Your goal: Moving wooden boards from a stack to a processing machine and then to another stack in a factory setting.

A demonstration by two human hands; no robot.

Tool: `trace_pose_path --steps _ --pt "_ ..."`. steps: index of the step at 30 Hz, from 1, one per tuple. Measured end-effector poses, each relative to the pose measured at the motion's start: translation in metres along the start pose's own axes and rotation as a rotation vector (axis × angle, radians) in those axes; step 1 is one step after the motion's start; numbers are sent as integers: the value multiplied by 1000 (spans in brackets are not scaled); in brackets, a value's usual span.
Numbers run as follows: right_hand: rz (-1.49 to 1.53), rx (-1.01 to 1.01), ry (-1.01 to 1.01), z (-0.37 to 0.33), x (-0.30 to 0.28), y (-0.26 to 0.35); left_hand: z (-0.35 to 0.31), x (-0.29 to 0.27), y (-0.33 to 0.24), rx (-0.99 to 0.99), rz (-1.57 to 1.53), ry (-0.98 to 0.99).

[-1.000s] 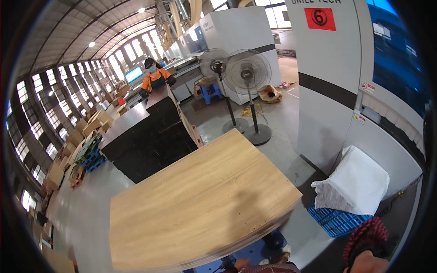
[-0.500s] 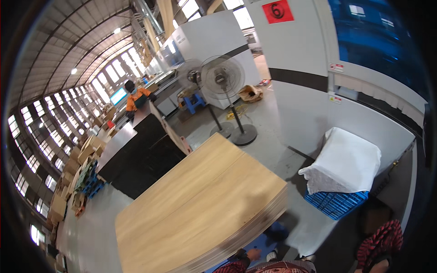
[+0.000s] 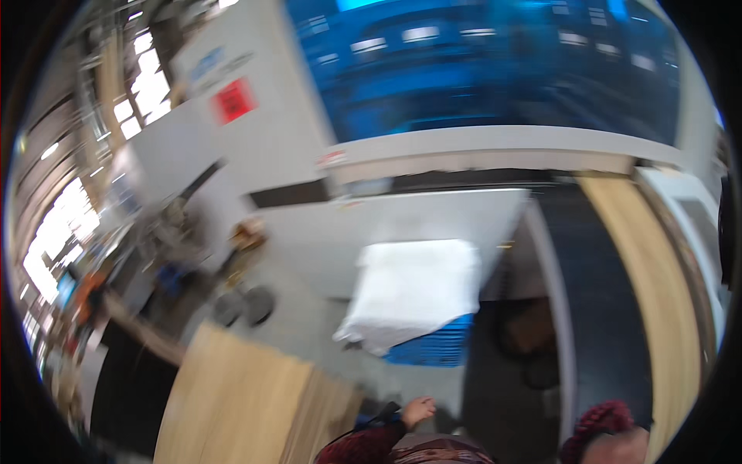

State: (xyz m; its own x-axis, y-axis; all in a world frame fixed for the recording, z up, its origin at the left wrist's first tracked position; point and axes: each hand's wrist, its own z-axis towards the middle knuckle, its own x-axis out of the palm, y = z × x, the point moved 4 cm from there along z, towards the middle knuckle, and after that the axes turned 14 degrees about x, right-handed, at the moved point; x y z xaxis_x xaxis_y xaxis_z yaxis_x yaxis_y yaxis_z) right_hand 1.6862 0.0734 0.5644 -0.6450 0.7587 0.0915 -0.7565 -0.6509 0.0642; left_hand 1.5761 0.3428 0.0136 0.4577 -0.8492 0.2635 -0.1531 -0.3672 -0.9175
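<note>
My left hand (image 3: pixel 418 410) hangs low at the front of my body, just right of a stack of wood-grain boards (image 3: pixel 232 387). It appears to hold nothing, and its fingers look loosely apart, though motion softens them. At the bottom right, my right hand (image 3: pixel 622 447) comes out of a dark red patterned sleeve, beside a black machine bed (image 3: pixel 599 309). The lower edge of the picture cuts off its fingers. Along that bed lies a long wood-grain board (image 3: pixel 649 286); whether my right hand touches it cannot be made out.
Ahead stands a blue plastic basket (image 3: pixel 437 344) draped with a white cloth (image 3: pixel 417 286). Behind it runs a large white machine (image 3: pixel 309 232) with a blue window (image 3: pixel 479 69). Floor fans (image 3: pixel 174 228) and a co-worker in orange (image 3: pixel 89 298) are blurred at the left.
My view has swung to the right, blurring the scene. The board stack and co-worker now sit farther left, and the black bed with its long board has come into view.
</note>
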Motion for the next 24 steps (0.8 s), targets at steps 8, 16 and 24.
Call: trace_pose_path --steps 8,16,24 --pt "-806 1055 431 -143 -62 -21 80 258 -206 423 244 364" --pt "-1562 1316 -54 -212 -198 36 150 434 -285 659 376 963" --pt "-2115 1324 -189 -209 -290 13 244 544 -323 836 545 1207"
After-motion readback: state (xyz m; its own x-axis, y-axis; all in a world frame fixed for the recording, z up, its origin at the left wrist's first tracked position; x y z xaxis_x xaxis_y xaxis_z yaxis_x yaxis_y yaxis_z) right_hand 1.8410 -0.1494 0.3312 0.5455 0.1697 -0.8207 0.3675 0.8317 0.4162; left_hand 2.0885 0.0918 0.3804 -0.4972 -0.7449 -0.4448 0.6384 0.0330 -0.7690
